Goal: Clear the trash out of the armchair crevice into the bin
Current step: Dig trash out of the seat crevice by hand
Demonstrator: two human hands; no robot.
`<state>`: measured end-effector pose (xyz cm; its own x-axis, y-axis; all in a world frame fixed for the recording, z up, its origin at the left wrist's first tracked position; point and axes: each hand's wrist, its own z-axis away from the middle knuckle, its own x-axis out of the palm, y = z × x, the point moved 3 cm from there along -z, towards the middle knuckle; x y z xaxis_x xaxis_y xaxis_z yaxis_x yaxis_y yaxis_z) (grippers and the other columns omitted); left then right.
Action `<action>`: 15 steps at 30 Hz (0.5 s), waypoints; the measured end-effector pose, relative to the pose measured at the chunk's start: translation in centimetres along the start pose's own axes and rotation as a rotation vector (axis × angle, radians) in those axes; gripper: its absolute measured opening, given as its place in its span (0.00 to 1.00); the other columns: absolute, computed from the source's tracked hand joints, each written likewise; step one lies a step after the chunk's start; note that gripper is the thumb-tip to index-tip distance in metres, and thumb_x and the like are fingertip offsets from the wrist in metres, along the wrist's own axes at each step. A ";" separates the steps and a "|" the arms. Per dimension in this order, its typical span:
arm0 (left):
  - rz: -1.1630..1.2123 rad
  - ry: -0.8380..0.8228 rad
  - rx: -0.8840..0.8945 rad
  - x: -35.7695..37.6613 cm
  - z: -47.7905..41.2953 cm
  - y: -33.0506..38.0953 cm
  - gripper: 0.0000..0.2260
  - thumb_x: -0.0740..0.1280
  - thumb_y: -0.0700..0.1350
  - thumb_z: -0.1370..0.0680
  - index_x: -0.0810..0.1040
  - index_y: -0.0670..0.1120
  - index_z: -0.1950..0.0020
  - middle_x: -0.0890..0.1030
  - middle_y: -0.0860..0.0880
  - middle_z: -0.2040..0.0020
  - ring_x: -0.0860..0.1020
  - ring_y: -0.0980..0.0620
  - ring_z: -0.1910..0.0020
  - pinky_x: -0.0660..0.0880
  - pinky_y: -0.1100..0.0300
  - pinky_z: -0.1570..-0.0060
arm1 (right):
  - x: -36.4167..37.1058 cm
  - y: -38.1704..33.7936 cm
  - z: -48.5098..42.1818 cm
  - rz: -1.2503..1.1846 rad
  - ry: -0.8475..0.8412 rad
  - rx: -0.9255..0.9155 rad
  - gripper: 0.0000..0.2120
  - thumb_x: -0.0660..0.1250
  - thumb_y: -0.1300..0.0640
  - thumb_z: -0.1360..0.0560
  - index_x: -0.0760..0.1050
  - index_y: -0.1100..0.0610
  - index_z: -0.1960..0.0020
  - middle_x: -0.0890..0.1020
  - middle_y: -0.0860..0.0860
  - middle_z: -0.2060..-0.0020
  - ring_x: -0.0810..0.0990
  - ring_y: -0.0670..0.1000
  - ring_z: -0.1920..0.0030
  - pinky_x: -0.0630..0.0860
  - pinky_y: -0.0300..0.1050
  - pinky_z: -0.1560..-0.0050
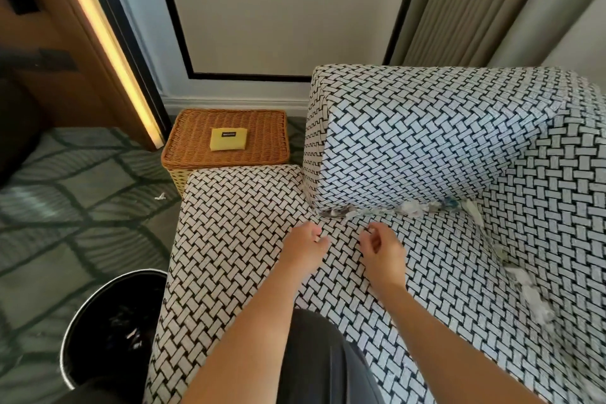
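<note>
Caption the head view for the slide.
Empty left hand and right hand over the black-and-white basket-weave armchair; crumpled white paper trash lines its crevice; round black bin beside it.

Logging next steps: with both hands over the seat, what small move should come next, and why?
Probably reach the right hand forward and pinch the crumpled paper wedged in the crevice below the backrest. Both it and the left hand look empty, that scrap lies just ahead of its fingers, and the bin stands open at the left.
</note>
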<state>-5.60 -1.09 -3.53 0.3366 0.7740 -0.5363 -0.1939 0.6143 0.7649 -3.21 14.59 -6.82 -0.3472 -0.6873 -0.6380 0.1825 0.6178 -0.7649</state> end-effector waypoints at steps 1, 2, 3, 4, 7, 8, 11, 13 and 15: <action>-0.017 0.010 0.003 0.4 -0.5 0.1 0.16 0.61 0.46 0.21 0.70 0.45 0.34 0.74 0.47 0.37 0.73 0.51 0.40 0.69 0.61 0.43 | 0.1 0.0 -0.3 -0.005 0.020 -0.004 0.09 0.64 0.59 0.23 0.74 0.62 0.46 0.76 0.52 0.63 0.76 0.50 0.65 0.75 0.36 0.66; -0.038 0.028 0.016 0.8 -1.0 0.3 0.16 0.61 0.46 0.21 0.70 0.45 0.34 0.74 0.47 0.38 0.74 0.51 0.41 0.70 0.60 0.43 | 0.3 0.1 -0.7 -0.004 0.039 -0.020 0.10 0.64 0.59 0.24 0.74 0.61 0.44 0.76 0.52 0.64 0.76 0.51 0.65 0.75 0.37 0.66; -0.070 0.051 0.034 1.2 -1.6 0.4 0.15 0.62 0.46 0.21 0.71 0.45 0.35 0.75 0.47 0.39 0.75 0.51 0.43 0.72 0.61 0.44 | 0.4 0.1 -1.1 0.006 0.059 -0.048 0.12 0.65 0.59 0.24 0.74 0.61 0.42 0.75 0.51 0.64 0.74 0.50 0.65 0.75 0.37 0.65; -0.113 0.084 0.059 1.4 -2.1 0.5 0.14 0.62 0.46 0.21 0.71 0.46 0.36 0.75 0.48 0.41 0.75 0.51 0.45 0.73 0.59 0.45 | 0.6 0.1 -1.5 0.024 0.075 -0.086 0.13 0.66 0.58 0.25 0.74 0.60 0.41 0.74 0.50 0.64 0.72 0.48 0.66 0.74 0.37 0.65; -0.235 0.181 0.144 1.9 -3.5 0.5 0.13 0.63 0.48 0.22 0.73 0.46 0.39 0.76 0.50 0.46 0.75 0.52 0.48 0.74 0.54 0.46 | 0.9 0.0 -2.4 0.085 0.104 -0.134 0.18 0.69 0.54 0.27 0.75 0.61 0.41 0.76 0.52 0.59 0.71 0.46 0.61 0.73 0.38 0.60; -0.274 0.210 0.177 2.1 -4.0 0.5 0.12 0.63 0.48 0.22 0.73 0.47 0.40 0.77 0.51 0.47 0.76 0.52 0.48 0.74 0.54 0.46 | 1.1 0.0 -2.7 0.108 0.106 -0.138 0.19 0.70 0.53 0.28 0.75 0.61 0.41 0.77 0.54 0.56 0.72 0.47 0.58 0.73 0.38 0.59; -0.371 0.319 0.206 2.5 -5.1 0.5 0.09 0.63 0.49 0.23 0.74 0.48 0.45 0.78 0.52 0.50 0.78 0.53 0.54 0.73 0.55 0.46 | 1.5 0.1 -3.5 0.163 0.106 -0.140 0.21 0.71 0.49 0.29 0.75 0.61 0.42 0.78 0.55 0.52 0.76 0.51 0.53 0.74 0.40 0.55; -0.423 0.389 0.166 2.9 -5.6 0.7 0.07 0.62 0.49 0.22 0.76 0.48 0.48 0.78 0.51 0.52 0.78 0.53 0.56 0.70 0.58 0.49 | 1.7 0.3 -3.9 0.178 0.117 -0.136 0.21 0.71 0.49 0.29 0.76 0.62 0.43 0.79 0.54 0.50 0.76 0.52 0.49 0.72 0.39 0.52; -0.421 0.430 0.068 3.2 -6.0 0.9 0.09 0.61 0.51 0.21 0.77 0.47 0.50 0.79 0.52 0.54 0.77 0.52 0.57 0.65 0.59 0.53 | 1.9 0.2 -4.2 0.203 0.124 -0.130 0.21 0.71 0.49 0.29 0.77 0.62 0.43 0.79 0.54 0.50 0.76 0.53 0.48 0.70 0.39 0.52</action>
<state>-10.21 2.85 -6.70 -0.0342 0.4682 -0.8829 -0.0611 0.8808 0.4695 -7.64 15.03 -7.84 -0.4272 -0.4972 -0.7552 0.1433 0.7874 -0.5995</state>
